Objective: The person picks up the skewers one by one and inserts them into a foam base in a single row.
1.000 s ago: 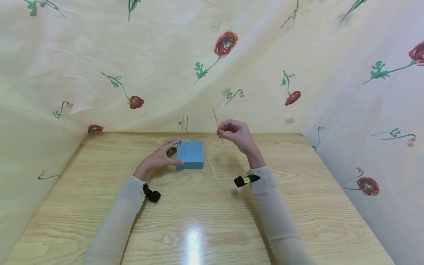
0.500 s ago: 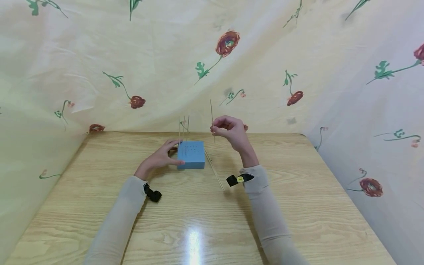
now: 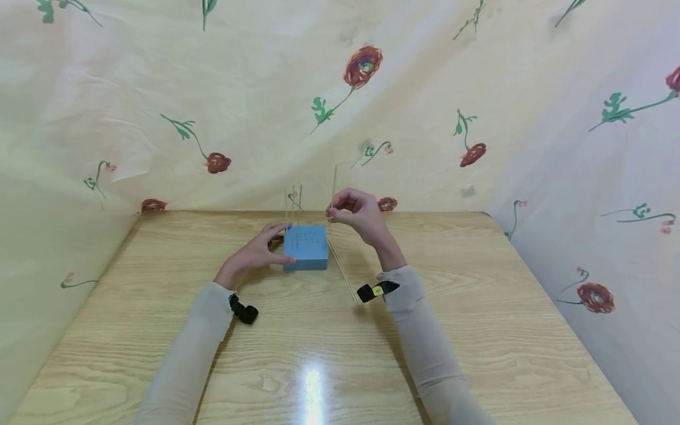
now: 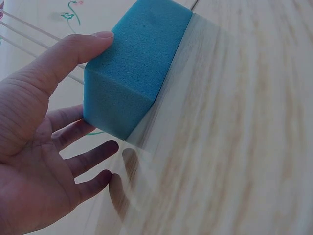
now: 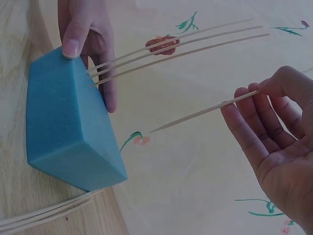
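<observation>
Found blue foam block [image 3: 305, 249] flat on bench [image 3: 265, 354], bearing three upright sticks [image 3: 300, 198] toward its left rear and held by left hand [image 3: 255, 249], with thumb at near face and other fingers spread. Observed tapered stick [image 5: 195, 115] pinched in fingers of right hand [image 3: 365, 219], tip down and apart from block. Noted loose sticks [image 3: 342, 271] beside block's right side, floral cloth [image 3: 265, 118] behind bench.

Nothing legible (yellow tag [image 3: 378, 290] blurred).
</observation>
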A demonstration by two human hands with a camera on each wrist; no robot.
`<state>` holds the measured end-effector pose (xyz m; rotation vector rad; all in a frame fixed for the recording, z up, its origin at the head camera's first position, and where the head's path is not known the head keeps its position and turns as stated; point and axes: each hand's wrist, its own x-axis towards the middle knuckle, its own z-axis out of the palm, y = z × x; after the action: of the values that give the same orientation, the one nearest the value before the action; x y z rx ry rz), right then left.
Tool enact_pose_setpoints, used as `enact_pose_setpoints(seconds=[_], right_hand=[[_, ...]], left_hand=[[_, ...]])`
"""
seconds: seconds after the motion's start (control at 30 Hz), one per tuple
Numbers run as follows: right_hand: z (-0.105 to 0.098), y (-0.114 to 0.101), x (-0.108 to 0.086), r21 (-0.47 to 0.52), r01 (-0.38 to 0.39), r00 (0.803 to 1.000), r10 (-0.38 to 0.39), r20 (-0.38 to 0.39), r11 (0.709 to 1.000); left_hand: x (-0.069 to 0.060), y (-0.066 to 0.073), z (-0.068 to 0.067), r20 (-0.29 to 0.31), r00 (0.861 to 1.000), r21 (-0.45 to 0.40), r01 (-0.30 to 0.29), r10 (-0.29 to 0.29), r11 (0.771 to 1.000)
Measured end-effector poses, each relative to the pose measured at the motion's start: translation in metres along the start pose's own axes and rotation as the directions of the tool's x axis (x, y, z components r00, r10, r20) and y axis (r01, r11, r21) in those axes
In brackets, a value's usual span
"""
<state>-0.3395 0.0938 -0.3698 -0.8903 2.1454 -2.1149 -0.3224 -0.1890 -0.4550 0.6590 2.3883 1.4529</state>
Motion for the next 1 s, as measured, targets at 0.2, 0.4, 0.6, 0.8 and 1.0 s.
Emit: enact_pose_setpoints(seconds=[0.2,0.4,0.6,0.8,1.0], right_hand=[[0.008,0.003,0.001,0.009,-0.007,1.000,0.007,0.017,1.000],[0.015,0.006,0.001,-0.043,-0.007,1.000,0.008,0.026,0.999],[0.022,0.010,0.000,-0.054,-0.010,0.999,0.011,0.032,0.998],[0.028,0.015,0.001,-0.057,-0.007,0.999,0.009,0.042,0.998],[0.032,0.016,0.000,-0.045,0.009,0.999,-0.007,0.052,0.999]], left_hand=[[0.001,0.000,0.000,-0.007,1.000,-0.004,0.000,0.000,1.000],[0.001,0.001,0.000,-0.009,1.000,-0.009,0.002,-0.002,1.000],[0.000,0.002,0.000,-0.011,1.000,-0.004,0.000,0.000,1.000],[0.001,0.002,0.000,-0.015,1.000,-0.004,0.002,-0.002,1.000],[0.001,0.003,0.000,-0.017,1.000,0.002,0.019,-0.019,1.000]])
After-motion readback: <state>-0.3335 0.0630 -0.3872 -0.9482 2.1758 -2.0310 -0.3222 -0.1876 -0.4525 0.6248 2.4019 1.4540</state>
